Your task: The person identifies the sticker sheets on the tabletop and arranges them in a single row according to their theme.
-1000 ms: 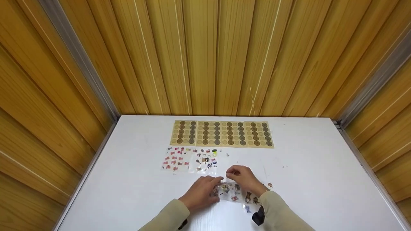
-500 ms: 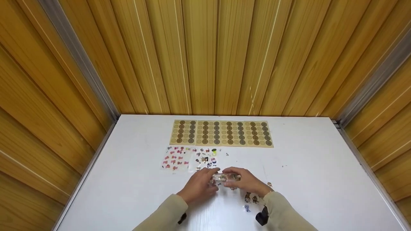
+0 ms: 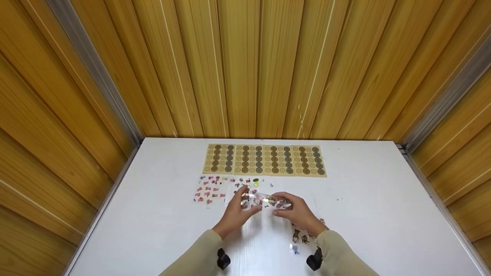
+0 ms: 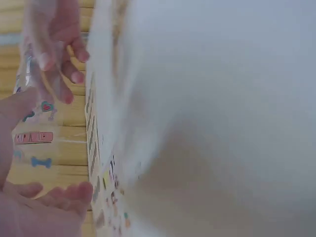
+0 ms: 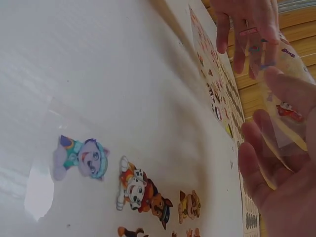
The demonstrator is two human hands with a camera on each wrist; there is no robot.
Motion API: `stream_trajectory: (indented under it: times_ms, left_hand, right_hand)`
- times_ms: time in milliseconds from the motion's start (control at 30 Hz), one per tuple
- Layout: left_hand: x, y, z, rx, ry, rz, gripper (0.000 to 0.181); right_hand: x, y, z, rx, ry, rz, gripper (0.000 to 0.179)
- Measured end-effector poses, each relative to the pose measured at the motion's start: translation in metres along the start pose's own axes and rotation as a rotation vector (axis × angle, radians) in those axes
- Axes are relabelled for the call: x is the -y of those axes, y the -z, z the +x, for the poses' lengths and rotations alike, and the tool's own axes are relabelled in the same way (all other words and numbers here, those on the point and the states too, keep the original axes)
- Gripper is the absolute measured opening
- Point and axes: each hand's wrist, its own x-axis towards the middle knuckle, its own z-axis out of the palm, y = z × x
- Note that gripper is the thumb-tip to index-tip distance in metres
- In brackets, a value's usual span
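A clear sticker sheet [image 3: 265, 200] with small cartoon pictures is held up over the table, bowed between my hands. My left hand [image 3: 234, 213] grips its left end, thumb at the near side and fingers behind. At the other end my right hand [image 3: 298, 211] holds it between thumb and fingers. In the left wrist view a pink collar sticker [image 4: 33, 137] and a blue bone sticker [image 4: 41, 162] show on the film. Below my right wrist lies another clear sheet of cartoon puppy stickers [image 5: 136, 190], partly hidden by the sleeve in the head view.
Tan sheets of round brown and grey stickers [image 3: 264, 159] lie in a row toward the back of the white table [image 3: 165, 230]. In front of them is a clear sheet of pink and red stickers [image 3: 209, 189], beside a mixed sticker sheet [image 3: 239, 184]. Wood-look panels [image 3: 241, 69] enclose the table.
Right hand has gone from a raised pinch above the sheet to gripping its right end. Both hands have lifted the sheet off the table and away from me; the left hand's fingers have spread.
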Motion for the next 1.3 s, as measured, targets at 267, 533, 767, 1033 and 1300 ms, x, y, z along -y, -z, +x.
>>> stream_trajectory:
  times_ms: [267,533,767,1033,1300]
  left_hand:
    - [-0.001,0.0,0.008,-0.01,0.126,-0.367,0.058]
    - [-0.001,0.004,0.013,-0.094,0.094,-0.466,0.055]
    - [0.002,0.012,0.012,-0.151,0.069,-0.41,0.059]
    - [0.001,0.013,0.014,-0.165,0.07,-0.438,0.06]
    - [-0.005,0.009,0.016,-0.166,0.068,-0.44,0.06]
  right_hand:
    - [0.0,0.0,-0.001,-0.064,0.071,-0.088,0.062]
    - [-0.003,0.003,-0.006,-0.015,0.016,-0.181,0.095]
    - [0.001,0.023,-0.015,0.104,-0.135,-0.396,0.095]
    - [-0.007,0.027,-0.028,0.177,-0.192,-0.633,0.115]
    - [-0.011,0.001,-0.024,0.15,-0.166,-0.638,0.123]
